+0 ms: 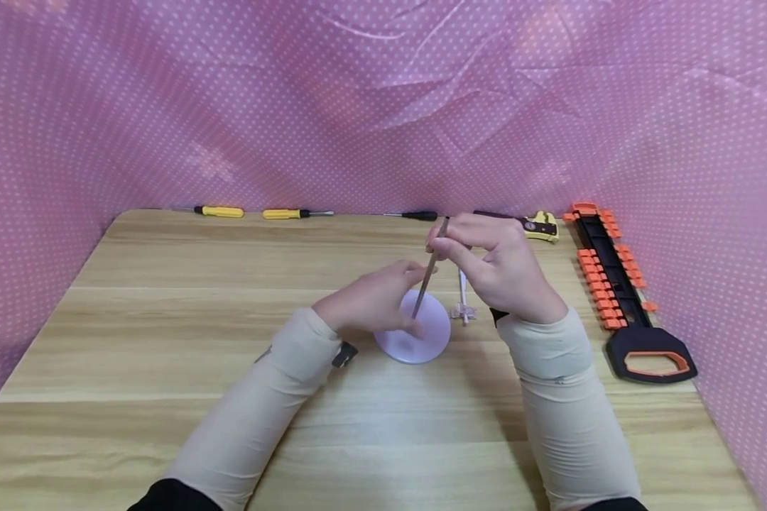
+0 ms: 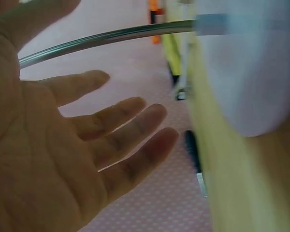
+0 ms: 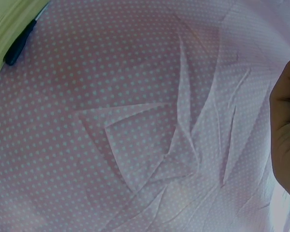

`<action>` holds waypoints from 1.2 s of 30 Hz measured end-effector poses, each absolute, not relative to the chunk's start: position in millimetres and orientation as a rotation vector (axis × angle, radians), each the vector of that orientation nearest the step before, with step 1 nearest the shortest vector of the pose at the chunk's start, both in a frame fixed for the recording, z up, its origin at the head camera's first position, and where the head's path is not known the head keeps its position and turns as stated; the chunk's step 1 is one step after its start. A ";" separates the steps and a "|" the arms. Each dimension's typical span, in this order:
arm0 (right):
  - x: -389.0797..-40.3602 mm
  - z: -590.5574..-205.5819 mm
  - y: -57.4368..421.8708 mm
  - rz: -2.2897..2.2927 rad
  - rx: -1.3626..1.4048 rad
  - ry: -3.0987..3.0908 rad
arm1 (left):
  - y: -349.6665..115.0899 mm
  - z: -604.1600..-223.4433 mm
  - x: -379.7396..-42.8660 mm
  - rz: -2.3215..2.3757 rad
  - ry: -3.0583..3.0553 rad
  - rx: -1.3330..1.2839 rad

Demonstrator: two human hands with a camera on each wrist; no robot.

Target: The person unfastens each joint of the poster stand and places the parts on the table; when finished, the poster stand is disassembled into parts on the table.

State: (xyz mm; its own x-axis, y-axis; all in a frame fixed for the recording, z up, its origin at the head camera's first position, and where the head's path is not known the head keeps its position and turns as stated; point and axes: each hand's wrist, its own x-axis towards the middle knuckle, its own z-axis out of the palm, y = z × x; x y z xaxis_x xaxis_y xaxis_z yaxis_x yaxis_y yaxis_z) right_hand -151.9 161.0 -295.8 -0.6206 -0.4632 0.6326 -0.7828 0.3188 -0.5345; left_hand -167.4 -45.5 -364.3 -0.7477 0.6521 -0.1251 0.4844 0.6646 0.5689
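My right hand (image 1: 498, 262) pinches the upper end of a thin metal rod (image 1: 427, 284) between thumb and fingers. The rod slants down to a round whitish disc (image 1: 433, 346) lying on the wooden table. My left hand (image 1: 373, 298) is over the disc's left side, close to the rod. In the left wrist view, the left hand (image 2: 53, 145) has its fingers spread and extended, with the rod (image 2: 111, 39) passing between thumb and fingers. A pale collar (image 2: 211, 24) is at the rod's disc end. Only an edge of the right hand (image 3: 286, 130) enters the right wrist view.
Right of the disc lies a clear plastic piece (image 1: 463, 312) with a white stick. Two yellow screwdrivers (image 1: 222, 211), a black screwdriver (image 1: 420, 216) and a yellow-black tool (image 1: 542, 227) line the back edge. An orange-and-black rack (image 1: 607, 270) with a handle lies right. Pink dotted cloth (image 1: 383, 106) surrounds the table.
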 end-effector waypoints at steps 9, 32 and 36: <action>-152.9 -298.3 160.2 1.176 1.088 -2.242 | -39.3 -392.9 -170.3 0.536 2.544 0.884; -152.8 -297.9 158.3 1.196 1.063 -2.304 | -41.1 -399.2 -166.4 0.340 2.569 0.874; -152.4 -297.4 157.6 1.206 1.061 -2.317 | -41.3 -397.4 -166.2 0.326 2.570 0.876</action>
